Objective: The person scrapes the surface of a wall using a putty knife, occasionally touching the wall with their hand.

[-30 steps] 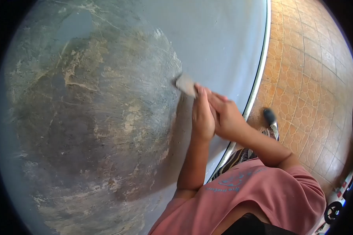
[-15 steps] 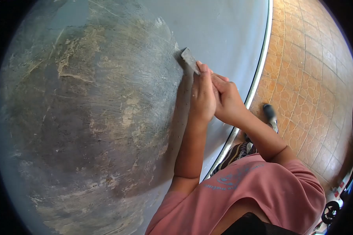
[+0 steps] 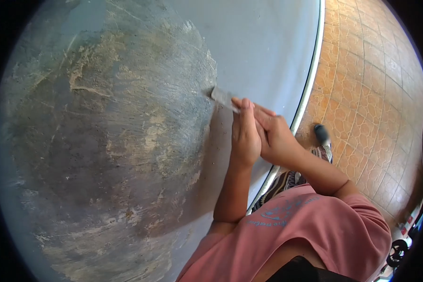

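Note:
A flat grey scraper (image 3: pixel 224 97) touches the blue-grey surface (image 3: pixel 249 42) at the right edge of a large rough, scraped patch (image 3: pixel 141 127). My right hand (image 3: pixel 278 138) is wrapped round the scraper's handle, which the fingers hide. Pressed against it from the left, my left hand (image 3: pixel 246 136) has its fingers together along the scraper near the base of the blade. The blade points up and left, and a shadow lies at its tip.
A pale rim (image 3: pixel 310 89) edges the surface on the right. Beyond it is an orange tiled floor (image 3: pixel 357 94) with my dark shoe (image 3: pixel 322 134). A dark wheel-like object (image 3: pixel 397 254) stands at the lower right.
Both hands and the scraper have moved down the surface along the patch's edge. The blade has tilted further toward the left.

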Available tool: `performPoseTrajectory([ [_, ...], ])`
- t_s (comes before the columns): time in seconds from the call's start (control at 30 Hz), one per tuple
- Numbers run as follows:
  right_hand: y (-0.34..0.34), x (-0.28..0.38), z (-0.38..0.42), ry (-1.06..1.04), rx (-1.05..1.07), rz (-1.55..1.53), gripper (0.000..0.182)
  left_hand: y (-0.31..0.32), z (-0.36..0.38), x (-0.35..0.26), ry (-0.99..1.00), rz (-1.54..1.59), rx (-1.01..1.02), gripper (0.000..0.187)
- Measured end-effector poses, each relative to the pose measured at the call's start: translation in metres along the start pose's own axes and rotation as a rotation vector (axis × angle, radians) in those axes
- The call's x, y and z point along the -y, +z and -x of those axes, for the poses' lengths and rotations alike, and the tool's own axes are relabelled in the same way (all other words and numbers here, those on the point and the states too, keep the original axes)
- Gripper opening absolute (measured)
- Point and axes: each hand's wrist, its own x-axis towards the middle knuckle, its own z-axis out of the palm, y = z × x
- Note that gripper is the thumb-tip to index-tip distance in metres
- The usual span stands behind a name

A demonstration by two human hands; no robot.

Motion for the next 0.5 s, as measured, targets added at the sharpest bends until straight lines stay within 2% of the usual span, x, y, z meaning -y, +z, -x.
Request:
performPoseTrajectory([
  [0.03, 0.001, 0.004, 0.0, -0.001, -0.007, -0.008, 0.037, 0.002, 0.003, -0.002, 0.002, -0.001, -0.038, 0.037],
  [0.13, 0.005, -0.002, -0.006, -0.012, -0.049, 0.012, 0.037, 0.001, -0.008, -0.01, 0.026, -0.143, -0.022, 0.055],
  [0.23, -0.004, -0.003, -0.013, 0.088, 0.057, -0.003, 0.037, 0.007, -0.016, -0.012, 0.019, -0.085, -0.038, 0.056],
  [0.33, 0.006, -0.015, 0.0, -0.175, -0.065, 0.11, 0.035, 0.005, 0.003, -0.005, -0.025, -0.042, -0.039, 0.038],
  [0.43, 0.007, -0.002, 0.003, -0.058, -0.088, 0.019, 0.034, 0.003, -0.002, -0.007, 0.006, -0.101, -0.048, 0.04],
  [0.5, 0.003, 0.0, -0.009, 0.132, 0.021, 0.021, 0.034, 0.002, -0.006, -0.011, -0.028, -0.108, -0.025, 0.04],
])
